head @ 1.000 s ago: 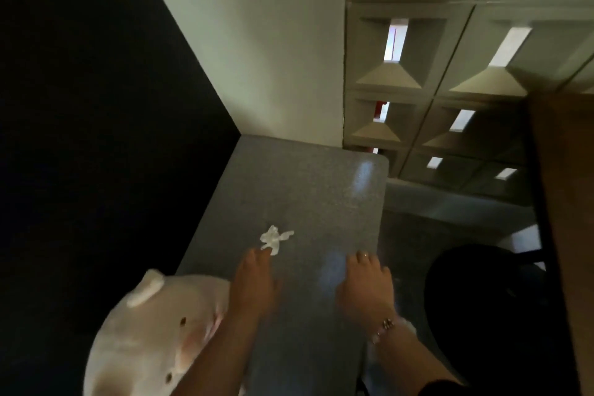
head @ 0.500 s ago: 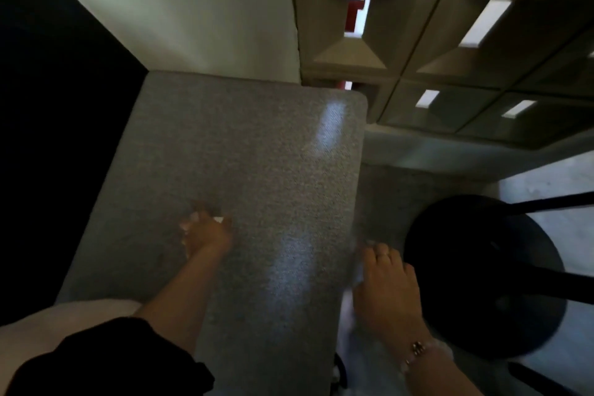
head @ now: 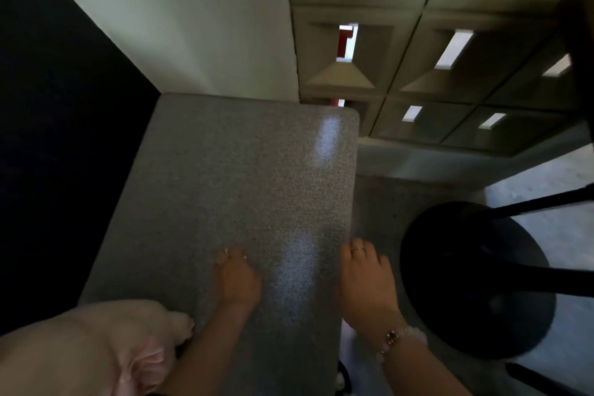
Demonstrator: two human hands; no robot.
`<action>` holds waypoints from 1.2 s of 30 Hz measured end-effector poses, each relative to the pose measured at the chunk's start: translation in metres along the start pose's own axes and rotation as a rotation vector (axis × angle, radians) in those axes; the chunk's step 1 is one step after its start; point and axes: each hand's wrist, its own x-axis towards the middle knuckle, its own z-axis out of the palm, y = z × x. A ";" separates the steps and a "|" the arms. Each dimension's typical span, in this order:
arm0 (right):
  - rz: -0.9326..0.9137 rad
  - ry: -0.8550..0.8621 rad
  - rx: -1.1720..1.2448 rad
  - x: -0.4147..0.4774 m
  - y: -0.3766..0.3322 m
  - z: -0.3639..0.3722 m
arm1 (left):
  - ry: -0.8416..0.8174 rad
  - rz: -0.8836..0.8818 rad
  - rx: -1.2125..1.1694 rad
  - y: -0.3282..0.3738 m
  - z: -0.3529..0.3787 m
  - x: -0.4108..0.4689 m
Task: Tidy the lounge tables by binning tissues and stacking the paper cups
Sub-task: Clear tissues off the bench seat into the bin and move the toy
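On the grey counter [head: 241, 170], the left hand [head: 236, 276] curls its fingers round the tissue [head: 226, 251], of which only white specks show. The right hand [head: 366, 283] sits at the counter's right edge; whether its fingers are wide or narrow cannot be told.

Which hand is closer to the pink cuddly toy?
Left. The left hand is over the grey table, just right of the pink cuddly toy; the right hand sits farther right, at the table's edge.

Nothing here can be read as a word, number or brand. Through one opening [head: 346, 51] in the patterned block wall [head: 418, 19], a red shape [head: 345, 39] shows against white. It may be part of a letter or sign, but it is too cropped and blurred to tell.
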 end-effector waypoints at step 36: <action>0.107 0.251 -0.169 -0.559 -0.070 -0.015 | 0.037 0.728 0.445 -0.214 -0.092 -0.508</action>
